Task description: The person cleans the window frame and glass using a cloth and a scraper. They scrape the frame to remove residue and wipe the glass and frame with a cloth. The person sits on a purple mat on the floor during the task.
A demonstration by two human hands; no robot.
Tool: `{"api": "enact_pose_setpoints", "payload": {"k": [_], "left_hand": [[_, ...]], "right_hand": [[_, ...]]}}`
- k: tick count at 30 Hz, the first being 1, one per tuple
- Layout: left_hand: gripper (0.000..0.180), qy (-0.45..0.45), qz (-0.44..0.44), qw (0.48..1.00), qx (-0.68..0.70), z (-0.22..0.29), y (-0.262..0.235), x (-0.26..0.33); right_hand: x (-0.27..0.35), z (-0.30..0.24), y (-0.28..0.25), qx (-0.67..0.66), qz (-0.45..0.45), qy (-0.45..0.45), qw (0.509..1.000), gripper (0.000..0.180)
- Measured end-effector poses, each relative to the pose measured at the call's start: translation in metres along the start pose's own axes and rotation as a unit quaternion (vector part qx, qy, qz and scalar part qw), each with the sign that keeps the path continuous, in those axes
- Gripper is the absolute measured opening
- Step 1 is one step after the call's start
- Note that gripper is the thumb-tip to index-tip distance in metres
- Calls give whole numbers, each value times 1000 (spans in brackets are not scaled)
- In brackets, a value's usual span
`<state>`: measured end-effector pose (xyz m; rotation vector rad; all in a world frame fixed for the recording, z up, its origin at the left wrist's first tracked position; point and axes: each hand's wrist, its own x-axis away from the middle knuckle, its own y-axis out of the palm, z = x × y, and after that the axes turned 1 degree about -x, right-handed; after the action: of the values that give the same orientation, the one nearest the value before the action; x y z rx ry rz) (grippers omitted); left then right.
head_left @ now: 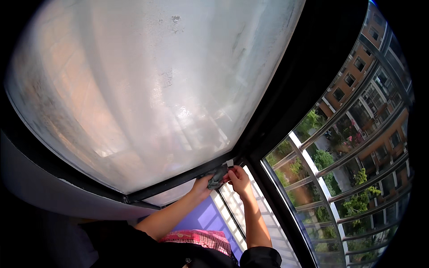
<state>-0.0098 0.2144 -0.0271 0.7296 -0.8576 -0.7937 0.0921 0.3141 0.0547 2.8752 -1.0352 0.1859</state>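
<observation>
A crumpled grey cloth (217, 177) is bunched in my left hand (202, 185), whose fingers are wrapped round it. Close on its right, my right hand (239, 179) has its thumb and fingers drawn together beside the cloth. What they pinch is too small to make out. Just above those fingertips a small white piece (230, 163) shows against the dark frame corner. Both hands are at the lower right corner of a large pane (147, 89), hazy and streaked, set in a black window frame (178, 178).
On the right, a second opening in a black frame looks onto curved metal bars (319, 174), with plants and a brick building (353, 80) beyond. Below my hands lies a sunlit purple surface (196, 216) crossed by barred shadows. A pink checked cloth (201, 236) shows by my body.
</observation>
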Motion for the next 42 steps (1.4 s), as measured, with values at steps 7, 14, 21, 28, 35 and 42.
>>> {"api": "enact_pose_setpoints", "payload": {"k": [7, 14, 21, 28, 35, 42], "left_hand": [[32, 18, -43, 999, 17, 10, 8, 14], [28, 48, -40, 996, 58, 9, 17, 14], [39, 65, -19, 994, 88, 10, 11, 15], [36, 79, 0, 993, 91, 7, 20, 18], [27, 106, -28, 990, 86, -12, 29, -7], [31, 187, -26, 980, 61, -29, 39, -29]], "right_hand": [[-22, -22, -21, 222, 20, 39, 974, 22], [-46, -27, -28, 197, -58, 140, 969, 21], [-57, -50, -27, 311, -84, 128, 938, 23], [-61, -56, -29, 413, -156, 98, 892, 31], [-65, -40, -36, 394, -173, 6, 903, 30], [-55, -32, -31, 477, -119, -149, 858, 26]]}}
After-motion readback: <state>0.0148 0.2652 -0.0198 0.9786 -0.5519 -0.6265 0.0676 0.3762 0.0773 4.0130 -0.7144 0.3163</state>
